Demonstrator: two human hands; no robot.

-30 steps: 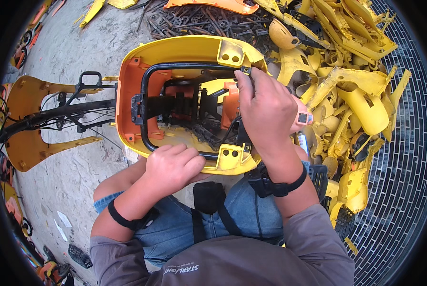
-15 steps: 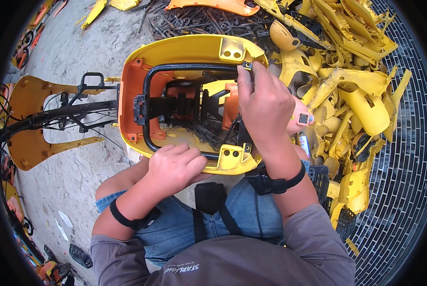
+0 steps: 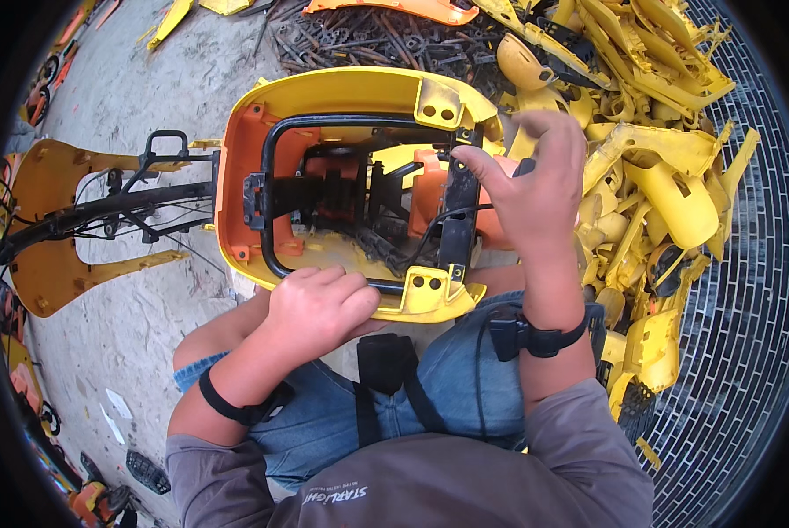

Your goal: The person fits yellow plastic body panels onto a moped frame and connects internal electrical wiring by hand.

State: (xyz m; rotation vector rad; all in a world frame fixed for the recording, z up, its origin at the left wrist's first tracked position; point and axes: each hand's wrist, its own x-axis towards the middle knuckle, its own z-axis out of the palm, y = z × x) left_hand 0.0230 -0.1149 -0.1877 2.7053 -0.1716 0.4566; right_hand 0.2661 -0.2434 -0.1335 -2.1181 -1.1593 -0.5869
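A yellow scooter body cover with an orange inner panel lies around a black tubular frame. My left hand is closed over the cover's near rim, beside the frame tube. My right hand is raised at the cover's right end, thumb and fingers apart. Its thumb tip is close to the black crossbar, where a thin black cable runs across. A small dark piece shows between thumb and fingers; I cannot tell whether the hand touches it. Yellow brackets with paired holes sit at the cover's right corners.
Broken yellow plastic panels are heaped on the right, by a dark brick-patterned surface. Rusty metal parts lie piled at the back. Leftward, a long black frame tube runs to a yellow-orange front panel.
My right hand has let go of the far right corner and moved right, its thumb and fingers spreading. The crossbar now shows more. The cover has shifted slightly; my left hand keeps its hold.
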